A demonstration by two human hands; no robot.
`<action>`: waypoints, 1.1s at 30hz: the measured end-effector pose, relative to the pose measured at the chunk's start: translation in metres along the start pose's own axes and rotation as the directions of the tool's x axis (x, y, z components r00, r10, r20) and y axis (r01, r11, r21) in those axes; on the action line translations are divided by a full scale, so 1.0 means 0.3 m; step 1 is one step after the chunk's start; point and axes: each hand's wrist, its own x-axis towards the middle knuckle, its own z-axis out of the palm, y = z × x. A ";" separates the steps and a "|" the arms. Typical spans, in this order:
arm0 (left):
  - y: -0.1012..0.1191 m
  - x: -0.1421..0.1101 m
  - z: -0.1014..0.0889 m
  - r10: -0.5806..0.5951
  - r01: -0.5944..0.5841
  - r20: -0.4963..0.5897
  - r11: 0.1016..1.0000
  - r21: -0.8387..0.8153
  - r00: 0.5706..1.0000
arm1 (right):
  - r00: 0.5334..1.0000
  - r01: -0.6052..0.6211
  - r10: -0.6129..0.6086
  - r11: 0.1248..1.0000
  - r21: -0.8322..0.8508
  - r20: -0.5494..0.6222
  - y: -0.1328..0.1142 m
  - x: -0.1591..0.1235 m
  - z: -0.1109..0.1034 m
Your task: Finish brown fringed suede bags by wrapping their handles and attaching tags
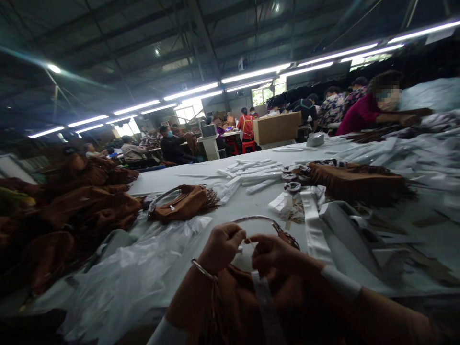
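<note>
My left hand (pixel 221 247) is closed in a pinch, its fingertips on a thin white string (pixel 249 241). Close beside it, my right hand (pixel 275 254) pinches the same string. Below both hands is a brown fringed bag (pixel 233 297), dark and partly hidden by my arms. Its handle (pixel 257 218) arches up behind my fingers. A translucent white strip (pixel 266 299) hangs down over the bag under my right hand. Another brown fringed handbag (pixel 185 203) lies on the white table (pixel 168 177), beyond my left hand.
Crumpled clear plastic bags (pixel 132 273) spread to the left, beside a brown heap of bags (pixel 72 215). White wrapped strips (pixel 251 172) lie mid-table. Rightward are a stack of brown fringed pieces (pixel 355 182) and a grey tape dispenser (pixel 352 235). A co-worker (pixel 362 108) leans over the far right.
</note>
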 end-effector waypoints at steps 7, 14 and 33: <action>-0.023 -0.043 -0.027 -0.031 0.019 0.113 0.994 0.104 0.993 | 0.996 0.030 -0.014 0.985 -0.167 0.094 -0.041 -0.002 0.000; -0.109 -0.044 -0.081 -0.037 -0.007 0.123 0.941 0.339 0.992 | 0.985 0.168 -0.173 0.958 -0.231 -0.005 -0.067 0.163 0.175; -0.670 -0.058 -0.044 -0.562 0.474 -0.058 0.744 -0.471 0.825 | 0.978 -0.067 -0.093 0.715 -0.696 -0.189 0.177 0.519 0.193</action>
